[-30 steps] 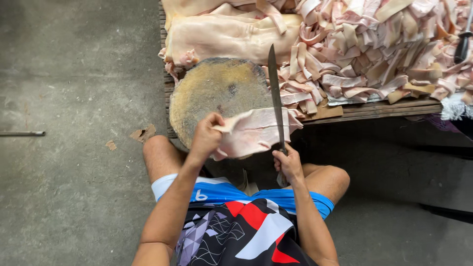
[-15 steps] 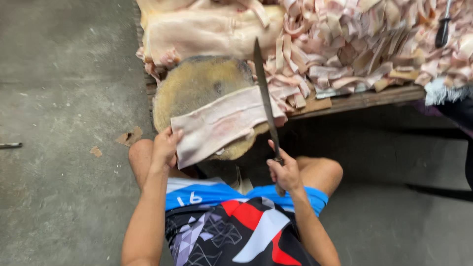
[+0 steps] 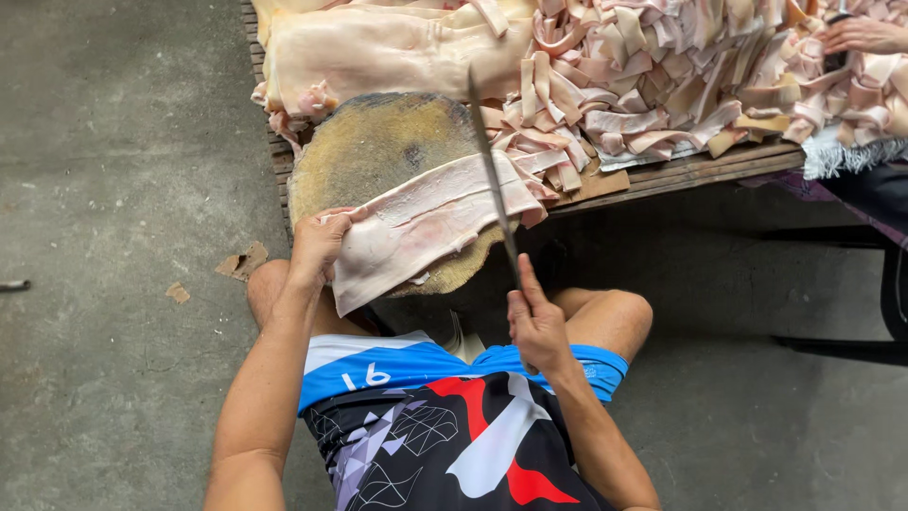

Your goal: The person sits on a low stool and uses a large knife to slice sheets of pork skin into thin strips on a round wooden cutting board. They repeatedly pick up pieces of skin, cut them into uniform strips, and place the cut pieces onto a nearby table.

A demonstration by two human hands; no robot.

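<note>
**Pork skin slab pulled onto the round block**

Since the earlier frames, the slab of pork skin [image 3: 426, 222] has been drawn further across the round wooden block [image 3: 378, 151], and now it lies flat over the near right part of the block, with its near end hanging past the edge. Before, the left hand lifted only a corner of it.

Now the left hand [image 3: 317, 248] holds the near left end of the slab, with the fingers [image 3: 331, 220] closed over its edge. The right hand [image 3: 536, 322] is clenched around the handle of a long knife [image 3: 492, 180]. The blade points far, away from the person, and crosses the right end of the slab; whether it touches the skin I cannot tell.

The block stands at the near left end of a wooden table [image 3: 681, 170]. A large pale piece of skin [image 3: 397, 47] lies on the far side of the block. To the right, a heap of cut strips [image 3: 662, 76] covers the table. At the far right corner, another person's hand [image 3: 863, 34] rests on the strips. The floor [image 3: 113, 189] on the left is grey concrete.
</note>
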